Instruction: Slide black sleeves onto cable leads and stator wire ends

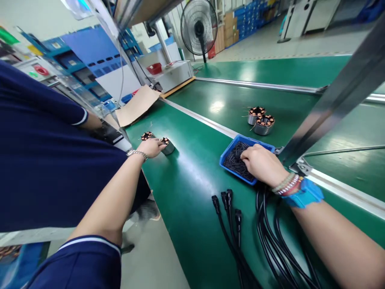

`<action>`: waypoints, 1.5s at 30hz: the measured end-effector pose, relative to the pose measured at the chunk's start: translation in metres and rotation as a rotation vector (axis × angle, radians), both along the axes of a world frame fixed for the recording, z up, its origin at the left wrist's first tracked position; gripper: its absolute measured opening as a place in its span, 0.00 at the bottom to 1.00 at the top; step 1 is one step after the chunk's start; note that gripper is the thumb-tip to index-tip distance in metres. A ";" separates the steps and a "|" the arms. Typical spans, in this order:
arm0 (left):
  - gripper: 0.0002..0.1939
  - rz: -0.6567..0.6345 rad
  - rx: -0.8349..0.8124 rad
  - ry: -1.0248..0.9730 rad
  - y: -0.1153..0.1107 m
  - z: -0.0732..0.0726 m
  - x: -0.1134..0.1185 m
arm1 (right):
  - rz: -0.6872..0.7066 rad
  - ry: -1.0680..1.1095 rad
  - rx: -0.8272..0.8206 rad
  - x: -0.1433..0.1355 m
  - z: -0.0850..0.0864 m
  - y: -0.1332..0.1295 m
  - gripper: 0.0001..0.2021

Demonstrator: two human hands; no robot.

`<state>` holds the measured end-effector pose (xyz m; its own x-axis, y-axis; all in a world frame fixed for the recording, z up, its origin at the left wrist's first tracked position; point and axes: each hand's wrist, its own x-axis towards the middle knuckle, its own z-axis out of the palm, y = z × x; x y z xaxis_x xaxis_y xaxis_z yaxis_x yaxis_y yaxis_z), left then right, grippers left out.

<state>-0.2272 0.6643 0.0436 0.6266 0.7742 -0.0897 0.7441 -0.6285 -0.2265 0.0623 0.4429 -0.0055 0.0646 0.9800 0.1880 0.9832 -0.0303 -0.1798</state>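
Observation:
At the near edge of the green bench, my left hand (152, 148) has its fingers closed at the rim of a wire-wound motor stator (168, 148). A second stator (147, 135) stands just behind that hand, partly covered by it. My right hand (261, 161) reaches into a blue tray (224, 163) full of short, thin black tube pieces (236, 158). Thumb and fingers there are pinched together over the pieces; whether one is between them is hidden. Black cables with plug ends (230, 200) lie below the tray, and more black cables (267, 233) run under my right wrist.
Two more stators (264, 125) stand together beyond the metal rail. A slanting metal post (327, 92) rises right of the tray. Brown cardboard (140, 105) lies at the bench's far left. A co-worker in a dark blue shirt (54, 160) stands close on the left. A fan (199, 28) stands behind.

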 end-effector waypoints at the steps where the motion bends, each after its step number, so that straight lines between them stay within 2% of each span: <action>1: 0.20 -0.004 -0.007 0.002 -0.004 -0.002 -0.004 | -0.017 0.000 0.000 0.001 0.001 -0.001 0.09; 4: 0.16 -0.016 -0.019 0.010 -0.019 -0.002 -0.003 | -0.047 0.006 0.008 0.006 0.001 -0.002 0.10; 8: 0.08 -0.184 -0.116 0.039 -0.049 0.002 0.005 | -0.024 0.032 0.047 0.014 -0.002 -0.002 0.12; 10: 0.09 -0.246 -0.174 0.015 -0.071 0.001 0.010 | -0.022 0.057 0.077 0.016 -0.002 -0.003 0.13; 13: 0.16 -0.175 -0.201 -0.042 -0.110 -0.002 0.019 | -0.024 0.187 0.185 0.009 0.004 -0.007 0.13; 16: 0.21 -0.078 -0.165 -0.080 -0.148 -0.007 0.028 | -0.010 0.560 0.272 -0.017 0.012 -0.013 0.09; 19: 0.19 -0.084 -0.175 -0.135 -0.177 -0.013 0.034 | -0.001 1.102 0.124 -0.054 0.010 -0.016 0.07; 21: 0.17 -0.095 -0.201 -0.181 -0.189 -0.016 0.036 | -0.030 1.344 0.023 -0.076 0.002 -0.015 0.07; 26: 0.15 -0.119 -0.257 -0.236 -0.200 -0.021 0.035 | -0.128 1.576 -0.019 -0.098 -0.018 -0.010 0.08; 32: 0.15 -0.112 -0.282 -0.242 -0.200 -0.021 0.034 | -0.175 1.808 -0.043 -0.099 -0.023 -0.006 0.09; 45: 0.15 -0.108 -0.283 -0.249 -0.200 -0.022 0.035 | -0.182 1.872 -0.079 -0.099 -0.023 -0.007 0.11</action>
